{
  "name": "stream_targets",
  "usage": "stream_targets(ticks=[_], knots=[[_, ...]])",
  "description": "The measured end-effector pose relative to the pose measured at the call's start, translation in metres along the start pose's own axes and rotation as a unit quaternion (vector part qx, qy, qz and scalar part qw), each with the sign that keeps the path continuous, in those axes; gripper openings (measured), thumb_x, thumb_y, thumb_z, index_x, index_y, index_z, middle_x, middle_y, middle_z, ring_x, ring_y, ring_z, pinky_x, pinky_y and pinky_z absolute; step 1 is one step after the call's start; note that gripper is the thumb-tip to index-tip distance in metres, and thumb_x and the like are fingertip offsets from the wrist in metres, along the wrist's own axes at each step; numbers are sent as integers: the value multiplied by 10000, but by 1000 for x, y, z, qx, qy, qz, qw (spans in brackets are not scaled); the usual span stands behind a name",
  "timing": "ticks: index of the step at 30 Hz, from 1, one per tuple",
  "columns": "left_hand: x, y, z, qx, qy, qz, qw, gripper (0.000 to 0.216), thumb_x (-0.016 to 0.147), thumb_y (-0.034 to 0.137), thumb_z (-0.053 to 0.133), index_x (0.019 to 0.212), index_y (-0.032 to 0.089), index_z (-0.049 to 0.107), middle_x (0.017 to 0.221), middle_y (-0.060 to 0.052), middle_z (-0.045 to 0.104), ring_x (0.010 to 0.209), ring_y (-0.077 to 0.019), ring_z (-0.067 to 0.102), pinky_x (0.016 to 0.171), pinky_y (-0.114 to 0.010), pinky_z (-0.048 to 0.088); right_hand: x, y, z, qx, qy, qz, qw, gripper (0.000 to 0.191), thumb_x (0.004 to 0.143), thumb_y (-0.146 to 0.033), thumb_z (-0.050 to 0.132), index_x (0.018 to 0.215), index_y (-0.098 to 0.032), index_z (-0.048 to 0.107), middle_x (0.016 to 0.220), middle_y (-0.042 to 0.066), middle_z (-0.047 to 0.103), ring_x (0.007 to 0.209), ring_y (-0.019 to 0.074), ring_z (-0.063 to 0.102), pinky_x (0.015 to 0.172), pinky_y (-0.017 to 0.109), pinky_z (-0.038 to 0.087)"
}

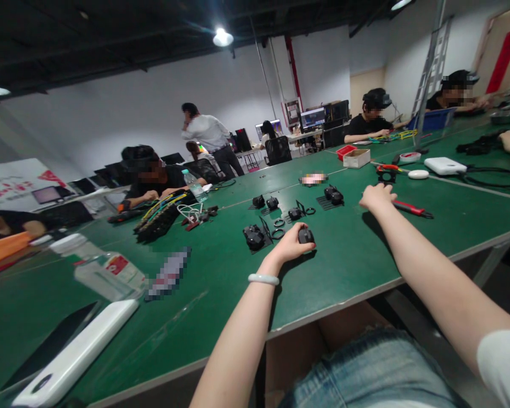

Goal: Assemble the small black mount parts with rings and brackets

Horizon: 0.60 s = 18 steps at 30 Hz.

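Note:
My left hand [292, 243], with a pale bracelet on its wrist, is closed around a small black round part [306, 236] that rests on the green table [221, 294]. My right hand [377, 196] reaches farther out, fingers curled down onto the table beside a red-handled tool [410, 209]; I cannot make out anything in it. Between and beyond the hands lie several black parts: one assembly [254, 236], another [334, 195], smaller pieces [294, 213] and loose black rings [278, 232].
A plastic water bottle [104, 272] lies on its side at the left, next to a white power bank [74, 360]. A white device [445, 165], tape and small boxes [356, 158] sit farther right. Other people work at the far side with cable bundles [161, 212].

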<state>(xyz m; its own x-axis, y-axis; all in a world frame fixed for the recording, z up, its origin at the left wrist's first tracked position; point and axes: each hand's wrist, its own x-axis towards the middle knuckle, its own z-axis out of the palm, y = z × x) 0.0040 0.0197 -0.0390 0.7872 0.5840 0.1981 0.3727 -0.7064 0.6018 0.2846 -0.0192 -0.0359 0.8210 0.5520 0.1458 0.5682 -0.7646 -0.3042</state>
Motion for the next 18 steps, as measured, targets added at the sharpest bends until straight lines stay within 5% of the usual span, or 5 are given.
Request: stream_targets(ticks=[3, 12, 18], knots=[[0, -1, -1, -7, 9, 5, 1000, 479, 584, 300, 584, 1019, 168, 433, 840, 7, 498, 710, -122, 485, 650, -244, 412, 15, 9, 12, -29, -103, 76, 991, 491, 646, -307, 564, 1099, -136, 486, 1149, 194, 363, 1048, 350, 311, 773, 556, 271], [-1, -2, -7, -148, 25, -24, 988, 451, 577, 209, 579, 1008, 163, 451, 925, -41, 539, 759, -140, 520, 674, -270, 422, 39, 24, 25, 35, -64, 124, 990, 425, 733, -295, 471, 1130, -145, 452, 1172, 203, 374, 1088, 321, 306, 818, 551, 244], [-6, 3, -18, -367, -26, -21, 930, 431, 549, 111, 518, 977, 146, 485, 933, -67, 579, 853, -194, 549, 772, -340, 403, 43, 34, 23, 52, -53, 111, 991, 467, 710, -370, 510, 1071, -73, 504, 1114, 264, 425, 1055, 327, 382, 788, 470, 328]])
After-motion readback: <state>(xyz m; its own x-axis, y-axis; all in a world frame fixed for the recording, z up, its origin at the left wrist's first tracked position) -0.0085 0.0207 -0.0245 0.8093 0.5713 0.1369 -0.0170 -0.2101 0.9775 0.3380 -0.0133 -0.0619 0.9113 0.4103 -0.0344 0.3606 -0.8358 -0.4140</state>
